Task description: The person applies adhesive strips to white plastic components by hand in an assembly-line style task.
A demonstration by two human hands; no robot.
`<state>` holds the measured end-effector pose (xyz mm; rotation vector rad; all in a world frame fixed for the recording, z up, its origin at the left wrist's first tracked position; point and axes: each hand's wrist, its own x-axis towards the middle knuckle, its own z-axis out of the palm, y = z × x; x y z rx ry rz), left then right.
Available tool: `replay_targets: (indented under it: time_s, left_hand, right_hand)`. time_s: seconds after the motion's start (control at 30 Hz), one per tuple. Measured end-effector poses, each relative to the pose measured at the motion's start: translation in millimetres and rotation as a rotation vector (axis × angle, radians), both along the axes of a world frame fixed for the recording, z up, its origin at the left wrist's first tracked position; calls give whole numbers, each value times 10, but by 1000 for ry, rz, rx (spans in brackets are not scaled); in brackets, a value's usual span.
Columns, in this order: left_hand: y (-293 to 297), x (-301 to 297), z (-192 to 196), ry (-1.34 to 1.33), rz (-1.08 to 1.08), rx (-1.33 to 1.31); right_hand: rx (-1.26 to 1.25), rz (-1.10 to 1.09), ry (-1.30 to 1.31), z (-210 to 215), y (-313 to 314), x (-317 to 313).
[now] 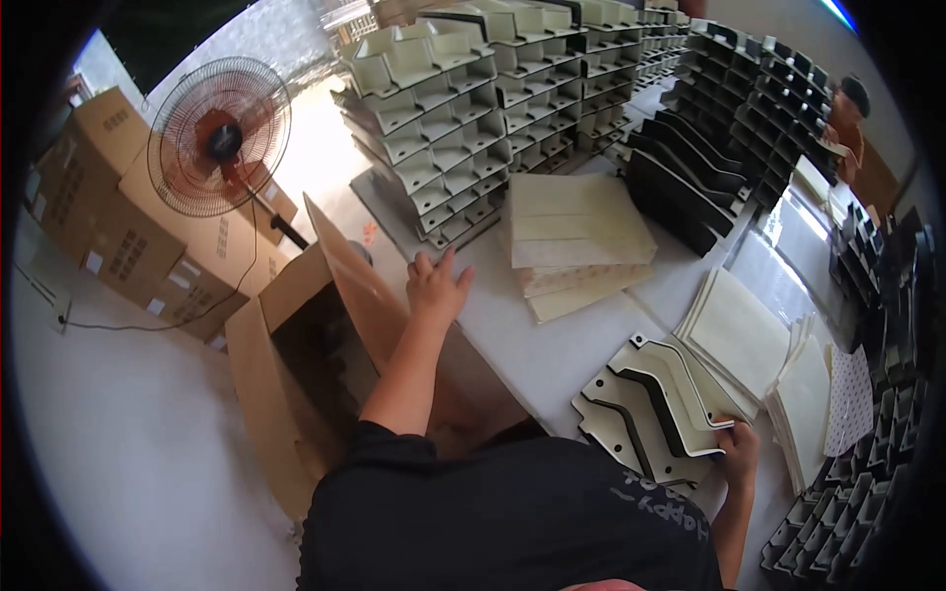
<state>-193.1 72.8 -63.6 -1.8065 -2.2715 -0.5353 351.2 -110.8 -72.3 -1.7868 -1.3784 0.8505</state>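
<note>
My right hand (737, 455) grips the right end of a cream, zigzag-bent panel (675, 369) with black edging. Below it on the table lies a similar cream panel (611, 426), partly covered by the first. My left hand (437, 288) is open with its fingers apart at the table's left edge, and nothing is in it. Just beyond its fingertips rises a tall stack of cream bent panels (424, 128). Between the hands, toward the back, sits a pile of pale yellowish sheets (581, 222).
An open cardboard box (246, 384) stands left of the table, under my left forearm. Behind it are a standing fan (222, 138) and closed cartons (128, 236). Black bent panels (680, 177) and paper sheets (744, 325) occupy the right side. Another person (847, 123) is at far right.
</note>
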Motion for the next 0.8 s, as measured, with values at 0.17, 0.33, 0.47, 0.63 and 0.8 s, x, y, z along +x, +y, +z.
replay_targets:
  time_s: [0.17,0.33,0.47,0.63,0.8]
  left_hand:
    - [39,36,160,-27,48,-84]
    - [206,9,207,-19,62,-221]
    - [165,143,483,-81,-62,-188]
    - [225,137,398,-116,82,-122]
    - [246,154,511,-73,-132,120]
  right_hand:
    - [-3,8,-1,-10,44,-12]
    - [17,30,45,33,-2,-37]
    - [16,22,25,-21,-7,-3]
    - [25,13,72,-5,-13,-13]
    - [30,4,28,12,12,-46]
